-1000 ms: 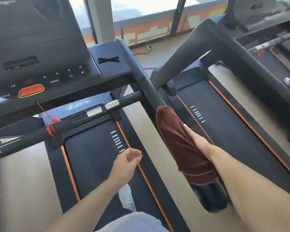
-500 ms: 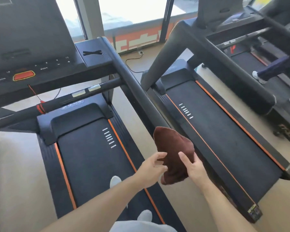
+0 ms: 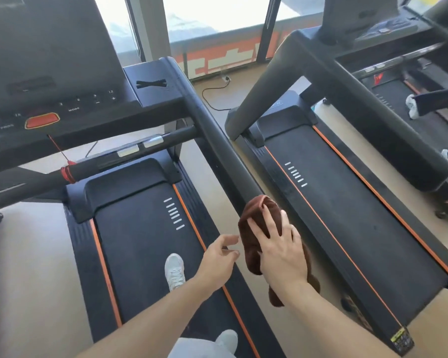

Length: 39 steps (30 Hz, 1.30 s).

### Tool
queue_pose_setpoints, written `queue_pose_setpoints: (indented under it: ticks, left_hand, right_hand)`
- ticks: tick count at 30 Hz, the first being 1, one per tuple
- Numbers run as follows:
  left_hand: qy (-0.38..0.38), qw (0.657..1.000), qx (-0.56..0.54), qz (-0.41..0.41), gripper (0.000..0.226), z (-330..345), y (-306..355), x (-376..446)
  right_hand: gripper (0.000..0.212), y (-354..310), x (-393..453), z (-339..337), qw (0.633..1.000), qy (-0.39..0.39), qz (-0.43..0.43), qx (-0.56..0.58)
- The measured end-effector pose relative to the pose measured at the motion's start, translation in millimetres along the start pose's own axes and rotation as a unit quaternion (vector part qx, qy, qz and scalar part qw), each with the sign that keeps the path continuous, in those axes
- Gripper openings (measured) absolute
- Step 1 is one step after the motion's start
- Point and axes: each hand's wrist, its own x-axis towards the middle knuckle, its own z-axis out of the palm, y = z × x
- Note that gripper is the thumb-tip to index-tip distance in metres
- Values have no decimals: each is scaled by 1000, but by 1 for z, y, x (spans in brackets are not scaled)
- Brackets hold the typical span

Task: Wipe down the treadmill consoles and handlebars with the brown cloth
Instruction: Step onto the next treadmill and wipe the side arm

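Fingers (image 3: 267, 223) of the right hand (image 3: 279, 250) lie spread and flat over the bunched brown terry cloth (image 3: 259, 210), pressing it onto the lower end of the long black padded handlebar (image 3: 217, 140) that runs down from the near treadmill's dark console with its red stop button (image 3: 40, 120). The palm faces down and the forearm reaches in from the lower right, so the cloth is pinned under the hand, with a loose tail hanging below the wrist. The left hand (image 3: 219, 257) hovers just beside the cloth, empty, its fingers loosely curled and apart, not touching the fabric. By the look of it, the handlebar-wiping step is under way; the next stroke calls for steady downward pressure while the cloth slides along the bar toward the console.
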Motion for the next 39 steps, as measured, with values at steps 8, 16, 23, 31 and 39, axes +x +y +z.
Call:
queue_pose_setpoints:
  ticks: [8, 16, 23, 31, 39]
  left_hand:
    - [107, 992, -73, 6, 19, -75, 38, 78]
    - [122, 990, -63, -12, 14, -173, 59, 148]
    - [88, 995, -41, -39, 15, -205, 51, 150]
    - [90, 996, -5, -23, 14, -206, 46, 112]
    - [75, 997, -14, -19, 14, -133, 21, 40]
  right_hand:
    - [83, -41, 147, -29, 999, -4, -43, -13]
    - [68, -79, 321, -54, 991, -31, -100, 82]
    - [56, -68, 375, -60, 960, -47, -204, 186]
    - [84, -35, 324, -64, 762, -192, 297, 543]
    - [90, 54, 155, 12, 672, -160, 307, 655]
